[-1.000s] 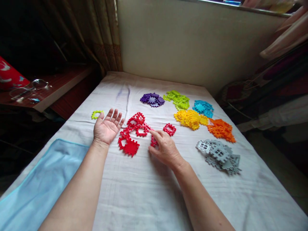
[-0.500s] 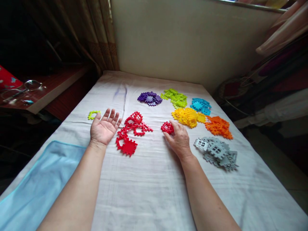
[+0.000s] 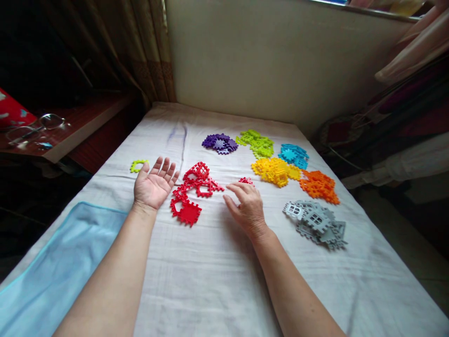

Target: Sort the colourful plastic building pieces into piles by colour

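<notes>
Palm up and fingers spread, my left hand [image 3: 153, 185] rests on the sheet with nothing in it. Just right of it lies a loose group of red interlocking plastic pieces [image 3: 190, 213], some with window-like holes. A lime green frame piece [image 3: 139, 165] sits beyond my left thumb. My right hand [image 3: 247, 208] is held over the sheet, thumb and fingers apart, nothing between them, close to the right tip of the red group. Partly hidden behind its fingers is a small red pile [image 3: 246, 180].
Sorted piles of similar pieces lie further right: purple [image 3: 220, 143], lime green [image 3: 257, 143], blue [image 3: 293, 155], yellow [image 3: 275, 172], orange [image 3: 319, 186] and grey [image 3: 317, 222]. A light blue cloth [image 3: 66, 262] covers the left front. Eyeglasses [image 3: 37, 127] rest on a wooden desk [image 3: 87, 124].
My right hand has let go of the small red pile and moved left toward the larger red group. My left hand stays open in the same place.
</notes>
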Motion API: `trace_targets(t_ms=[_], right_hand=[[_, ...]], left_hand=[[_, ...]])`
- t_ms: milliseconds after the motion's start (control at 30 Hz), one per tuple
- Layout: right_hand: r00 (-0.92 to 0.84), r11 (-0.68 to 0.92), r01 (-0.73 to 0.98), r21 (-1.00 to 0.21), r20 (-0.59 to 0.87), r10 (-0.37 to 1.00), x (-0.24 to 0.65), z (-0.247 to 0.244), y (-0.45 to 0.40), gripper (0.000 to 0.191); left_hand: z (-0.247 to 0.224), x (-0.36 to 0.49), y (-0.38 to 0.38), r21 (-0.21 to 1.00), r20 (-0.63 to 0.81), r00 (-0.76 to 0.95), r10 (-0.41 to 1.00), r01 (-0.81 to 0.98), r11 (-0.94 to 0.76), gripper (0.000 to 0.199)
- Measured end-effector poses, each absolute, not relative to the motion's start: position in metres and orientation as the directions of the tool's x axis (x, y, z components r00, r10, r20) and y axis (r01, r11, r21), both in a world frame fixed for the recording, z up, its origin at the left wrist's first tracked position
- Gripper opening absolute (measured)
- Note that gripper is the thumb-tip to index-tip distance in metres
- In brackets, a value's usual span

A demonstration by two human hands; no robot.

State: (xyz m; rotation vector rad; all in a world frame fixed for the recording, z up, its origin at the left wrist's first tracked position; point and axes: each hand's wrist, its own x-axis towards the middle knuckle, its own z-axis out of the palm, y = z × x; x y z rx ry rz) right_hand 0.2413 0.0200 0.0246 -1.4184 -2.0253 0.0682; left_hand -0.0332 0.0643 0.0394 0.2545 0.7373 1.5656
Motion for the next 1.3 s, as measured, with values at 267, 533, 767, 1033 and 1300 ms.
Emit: trace_targets(t_ms=[267,533,767,1033,1300], right_hand=[[-0.509,0.613,0.658,-0.438,0.343,0.79,0.188,0.028,-0.012,0.054],[-0.532,0.616,0.661,-0.429,0.311,0.787,0.181,0.026,-0.015,0.049],[-0.312,0.517,0.757,-0.4,0.473,0.824,0.217,0.028,0.006,0.041],[0.039,0.187,0.911,-0.369,0.528,0.848,0.276,0.012,0.033,0.044],[0.093,0.129,0.917,-0.376,0.519,0.85,0.284,0.005,0.035,0.043]], left_hand=[[0.041,-0.033,0.064,0.583,-0.268,-0.146,0.952,-0.812,0.039,0.033],[0.044,-0.03,0.062,0.594,-0.277,-0.158,0.948,-0.804,0.04,0.034],[0.044,-0.03,0.062,0.598,-0.279,-0.163,0.946,-0.8,0.038,0.031],[0.043,-0.031,0.063,0.593,-0.276,-0.161,0.947,-0.805,0.036,0.031],[0.042,-0.031,0.064,0.577,-0.276,-0.159,0.948,-0.816,0.031,0.033]])
